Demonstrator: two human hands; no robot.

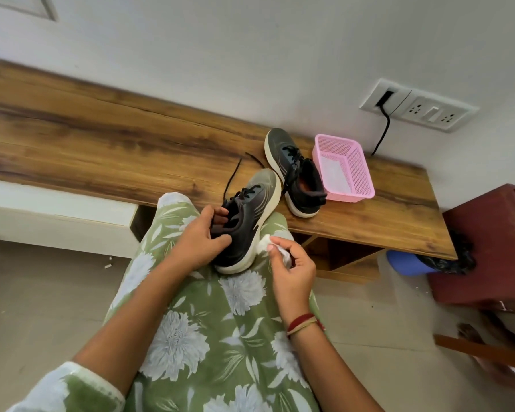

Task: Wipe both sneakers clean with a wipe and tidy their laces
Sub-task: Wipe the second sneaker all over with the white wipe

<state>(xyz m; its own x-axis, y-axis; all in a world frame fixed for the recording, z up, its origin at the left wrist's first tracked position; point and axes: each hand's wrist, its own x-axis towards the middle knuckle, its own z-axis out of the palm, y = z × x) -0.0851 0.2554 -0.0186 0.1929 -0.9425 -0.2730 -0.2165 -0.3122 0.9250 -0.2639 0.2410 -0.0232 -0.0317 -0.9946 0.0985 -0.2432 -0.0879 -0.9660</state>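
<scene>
Sneaker (250, 215) is gripped at its collar by the left hand (198, 242), likely steadied for wiping. Wipe (263, 243) is pinched by the right hand (292, 269) at its sole. Second sneaker (295, 173) is set well beyond both hands.

- Left hand (198, 243) grips the near sneaker (247, 221) at its collar, on the lap.
- Right hand (292, 270) pinches a white wipe (265, 243) against its sole.
- Second sneaker (293, 171) lies on the surface (101, 144) beside a pink basket (344, 169).
</scene>
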